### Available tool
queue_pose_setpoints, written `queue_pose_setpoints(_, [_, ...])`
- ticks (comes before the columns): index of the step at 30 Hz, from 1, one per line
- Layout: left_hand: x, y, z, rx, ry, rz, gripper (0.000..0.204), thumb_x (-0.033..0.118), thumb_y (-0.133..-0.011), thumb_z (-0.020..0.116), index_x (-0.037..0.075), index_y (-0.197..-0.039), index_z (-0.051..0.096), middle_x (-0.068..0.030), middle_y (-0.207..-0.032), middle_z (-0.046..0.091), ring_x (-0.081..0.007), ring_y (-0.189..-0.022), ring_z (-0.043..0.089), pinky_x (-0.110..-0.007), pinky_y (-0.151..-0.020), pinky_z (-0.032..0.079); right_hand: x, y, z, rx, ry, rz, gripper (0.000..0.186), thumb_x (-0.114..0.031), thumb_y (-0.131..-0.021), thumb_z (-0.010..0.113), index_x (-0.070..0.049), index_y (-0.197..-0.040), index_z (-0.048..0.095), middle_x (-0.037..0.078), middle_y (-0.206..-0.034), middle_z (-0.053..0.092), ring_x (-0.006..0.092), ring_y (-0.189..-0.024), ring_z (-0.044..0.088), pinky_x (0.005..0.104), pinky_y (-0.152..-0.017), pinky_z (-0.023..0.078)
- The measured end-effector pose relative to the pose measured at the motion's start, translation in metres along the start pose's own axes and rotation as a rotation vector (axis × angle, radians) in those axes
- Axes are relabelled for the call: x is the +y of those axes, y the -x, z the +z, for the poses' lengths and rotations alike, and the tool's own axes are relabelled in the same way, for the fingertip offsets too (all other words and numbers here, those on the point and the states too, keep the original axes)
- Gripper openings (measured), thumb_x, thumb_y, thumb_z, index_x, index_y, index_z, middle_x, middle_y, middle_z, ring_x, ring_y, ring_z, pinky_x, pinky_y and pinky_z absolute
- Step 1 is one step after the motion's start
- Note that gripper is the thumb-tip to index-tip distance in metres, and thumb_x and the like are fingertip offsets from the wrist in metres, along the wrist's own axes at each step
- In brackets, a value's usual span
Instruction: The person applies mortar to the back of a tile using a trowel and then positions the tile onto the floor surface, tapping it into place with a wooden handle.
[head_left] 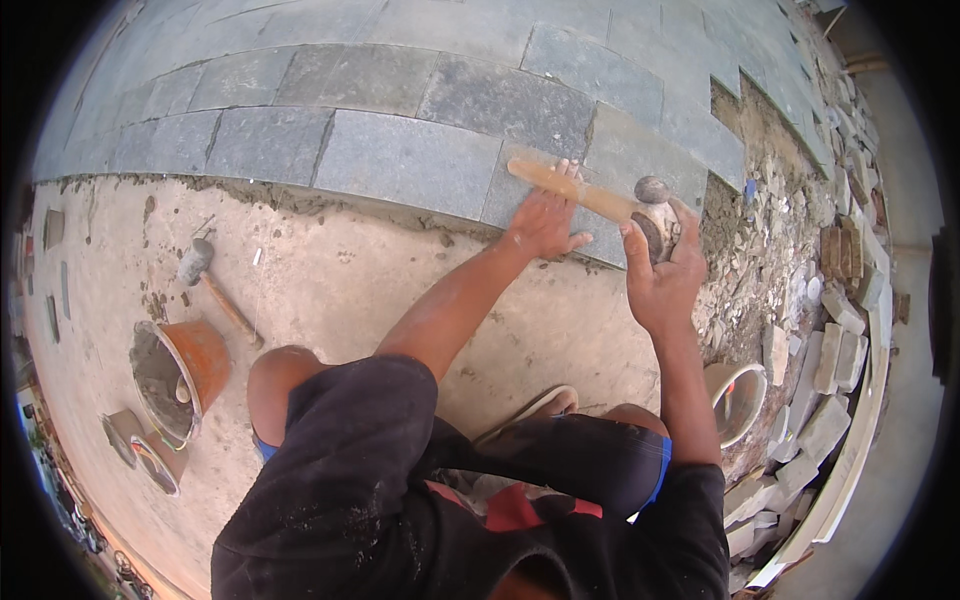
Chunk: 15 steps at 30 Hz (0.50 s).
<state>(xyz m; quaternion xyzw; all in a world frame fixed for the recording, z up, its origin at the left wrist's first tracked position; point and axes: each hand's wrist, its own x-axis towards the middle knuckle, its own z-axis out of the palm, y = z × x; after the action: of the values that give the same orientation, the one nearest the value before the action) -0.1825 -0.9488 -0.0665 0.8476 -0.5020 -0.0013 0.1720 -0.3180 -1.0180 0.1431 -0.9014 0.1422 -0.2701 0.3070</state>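
Note:
My left hand rests on a grey stone tile at the edge of the laid paving, fingers spread. My right hand grips the head of a mallet, a grey, dusty head with a pale wooden handle that points left across the back of my left hand. A strip of wet mortar runs along the front edge of the tiles. Whether the mallet handle touches my left hand, I cannot tell.
At the left lie another mallet, an orange bucket with mortar and smaller containers. At the right are rubble, stacked stone offcuts and a white bucket. A bare concrete floor surrounds my knees.

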Motion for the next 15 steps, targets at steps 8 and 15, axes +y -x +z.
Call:
queue_pose_setpoints(8, [0.002,-0.004,-0.001,-0.027,-0.038,0.002,0.101,0.068,-0.094,0.042,-0.012,-0.152,0.021,-0.0287,-0.161,0.02,-0.0408,-0.152,0.011,-0.049,-0.124,0.009,0.004,-0.01,0.01,-0.01,-0.021,-0.039,0.048,-0.023,-0.092,0.073,0.003,-0.128,0.054,0.018,-0.1,0.069,0.0216,-0.089,0.068,0.0346,-0.08,0.053])
queue_pose_setpoints(15, [-0.002,-0.001,-0.004,-0.063,-0.001,-0.007,0.103,0.069,-0.092,0.045,-0.014,-0.15,0.024,-0.0297,-0.157,0.027,-0.0418,-0.151,0.015,-0.049,-0.124,0.011,-0.003,-0.01,0.012,-0.016,-0.05,0.012,0.046,-0.022,-0.092,0.073,0.003,-0.126,0.054,0.019,-0.1,0.07,0.0212,-0.088,0.069,0.0333,-0.078,0.054])
